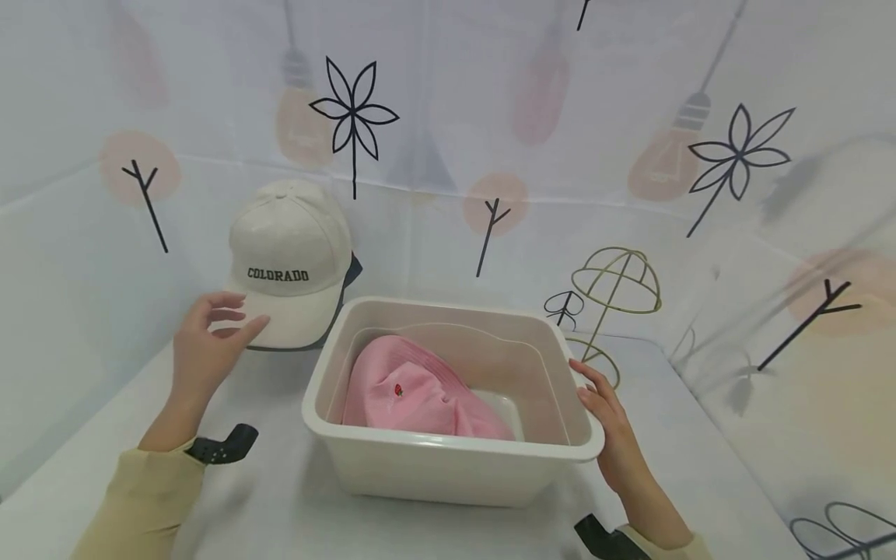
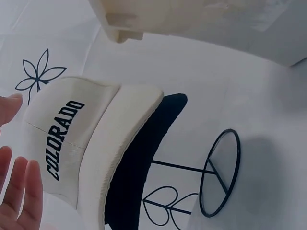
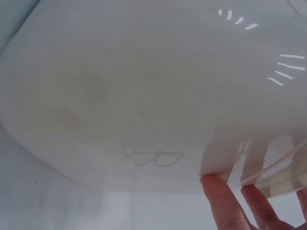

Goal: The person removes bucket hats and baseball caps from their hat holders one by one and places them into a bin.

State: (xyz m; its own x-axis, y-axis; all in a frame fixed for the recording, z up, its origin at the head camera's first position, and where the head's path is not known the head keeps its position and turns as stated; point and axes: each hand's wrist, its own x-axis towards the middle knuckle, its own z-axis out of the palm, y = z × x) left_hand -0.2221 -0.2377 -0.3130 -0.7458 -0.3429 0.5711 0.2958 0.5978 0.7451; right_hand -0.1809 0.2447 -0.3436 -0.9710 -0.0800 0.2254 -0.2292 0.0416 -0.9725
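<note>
Two caps — one white cap [image 1: 290, 264], one pink cap [image 1: 413, 393] — one tub [image 1: 448, 459], two wire stands [image 1: 616, 284].

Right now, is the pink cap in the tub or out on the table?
In. The pink cap lies crumpled on the bottom of the white tub, enclosed by its walls, well below the rim.

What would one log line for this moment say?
left hand: open, at white COLORADO cap brim | right hand: open, touching white tub rim | pink cap: in tub
</note>
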